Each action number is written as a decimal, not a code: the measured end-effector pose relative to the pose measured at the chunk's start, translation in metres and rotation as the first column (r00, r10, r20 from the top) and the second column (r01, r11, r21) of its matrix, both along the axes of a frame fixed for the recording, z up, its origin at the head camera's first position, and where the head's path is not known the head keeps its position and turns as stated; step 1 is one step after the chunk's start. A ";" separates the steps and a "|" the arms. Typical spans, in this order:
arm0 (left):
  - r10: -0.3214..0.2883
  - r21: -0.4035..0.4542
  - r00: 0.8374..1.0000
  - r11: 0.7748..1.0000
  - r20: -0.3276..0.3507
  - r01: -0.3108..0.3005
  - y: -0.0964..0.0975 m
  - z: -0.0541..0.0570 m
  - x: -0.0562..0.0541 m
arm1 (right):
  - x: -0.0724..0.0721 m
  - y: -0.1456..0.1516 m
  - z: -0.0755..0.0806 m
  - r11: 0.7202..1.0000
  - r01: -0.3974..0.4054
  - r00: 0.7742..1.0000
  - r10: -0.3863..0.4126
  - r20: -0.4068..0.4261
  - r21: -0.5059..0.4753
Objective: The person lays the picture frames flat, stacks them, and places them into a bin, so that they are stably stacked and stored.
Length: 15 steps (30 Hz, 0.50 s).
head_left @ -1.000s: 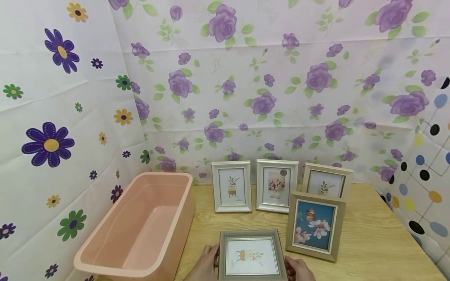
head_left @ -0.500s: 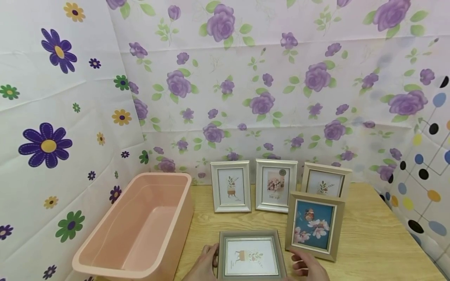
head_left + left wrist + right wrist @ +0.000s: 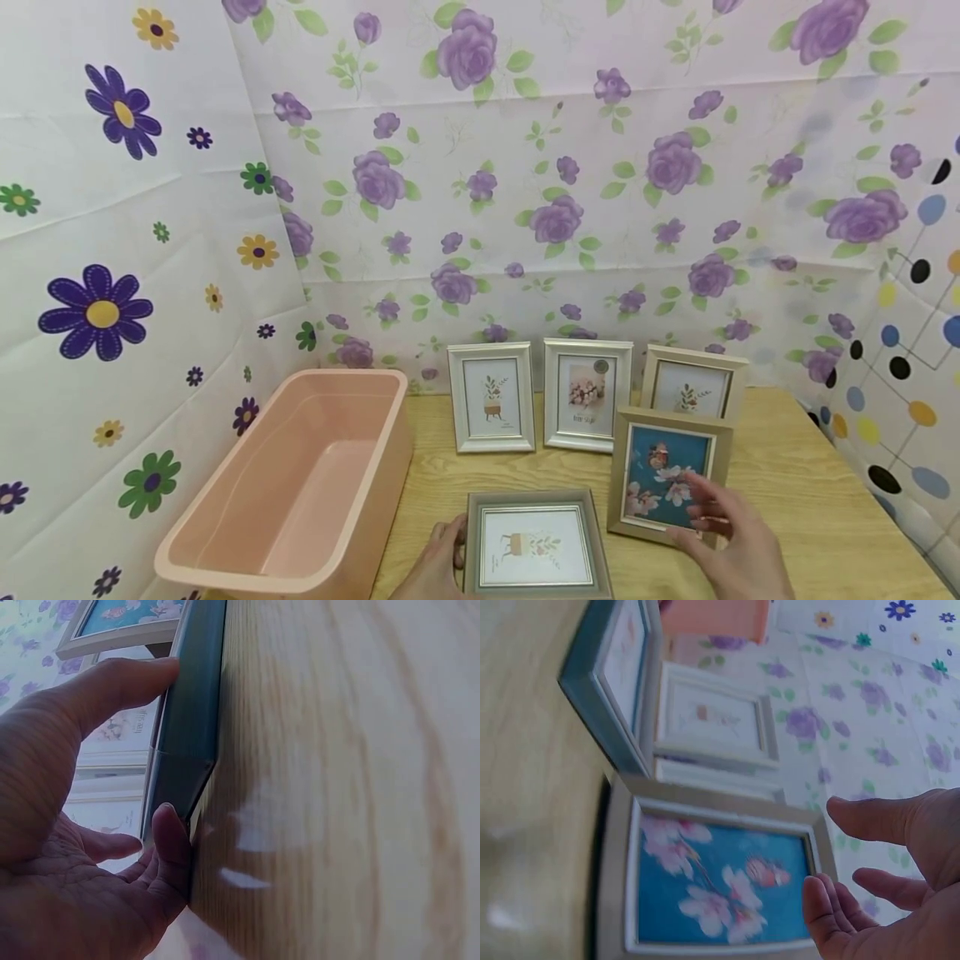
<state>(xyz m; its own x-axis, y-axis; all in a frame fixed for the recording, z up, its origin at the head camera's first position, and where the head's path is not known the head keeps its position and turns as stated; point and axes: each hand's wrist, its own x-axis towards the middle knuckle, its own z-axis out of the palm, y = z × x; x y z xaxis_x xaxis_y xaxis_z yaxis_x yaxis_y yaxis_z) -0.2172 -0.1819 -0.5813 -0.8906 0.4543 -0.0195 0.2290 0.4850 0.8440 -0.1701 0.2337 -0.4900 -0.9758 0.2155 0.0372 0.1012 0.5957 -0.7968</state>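
A grey-beige picture frame (image 3: 536,546) with a plant-pot print lies face up at the front edge of the head view. At its left side is my left hand (image 3: 437,560); in the left wrist view, the thumb (image 3: 124,686) and curled fingers hold its side and corner. My right hand (image 3: 731,533) is off this frame, fingers spread and slightly bent, in front of a standing beige picture frame (image 3: 615,492) with a blue blossom picture. In the right wrist view a gap separates the thumb (image 3: 877,819) from the fingers, with nothing gripped.
A pink plastic tub (image 3: 281,575) stands on the left of the wooden table (image 3: 802,508). Two white picture frames (image 3: 491,396) stand at the back, and a beige picture frame (image 3: 693,387) stands partly behind the blossom one. Patterned cloths (image 3: 420,125) surround the table.
My right hand has let go of the lying frame's right side and moved right and up to the blossom frame. The left hand has stayed at the lying frame.
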 end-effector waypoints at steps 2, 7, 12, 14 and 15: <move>0.004 -0.011 1.000 1.000 0.014 -0.004 0.001 0.004 0.001 | -0.001 0.008 0.004 0.997 0.028 0.995 -0.021 -0.096 0.065; 0.024 0.008 0.999 1.000 -0.028 -0.024 0.000 -0.005 -0.002 | -0.006 0.027 0.010 0.987 0.081 0.937 -0.029 -0.348 0.136; 0.056 0.022 0.993 0.998 -0.100 -0.054 -0.007 -0.036 -0.013 | -0.016 0.046 0.012 0.976 0.095 0.920 -0.011 -0.391 0.196; 0.080 0.006 0.992 0.997 -0.101 -0.080 -0.008 -0.047 -0.017 | -0.020 0.052 0.014 0.969 0.085 0.925 0.010 -0.379 0.232; 0.094 0.010 0.992 0.996 -0.085 -0.094 -0.007 -0.046 -0.016 | -0.023 0.055 0.015 0.967 0.072 0.928 0.025 -0.372 0.244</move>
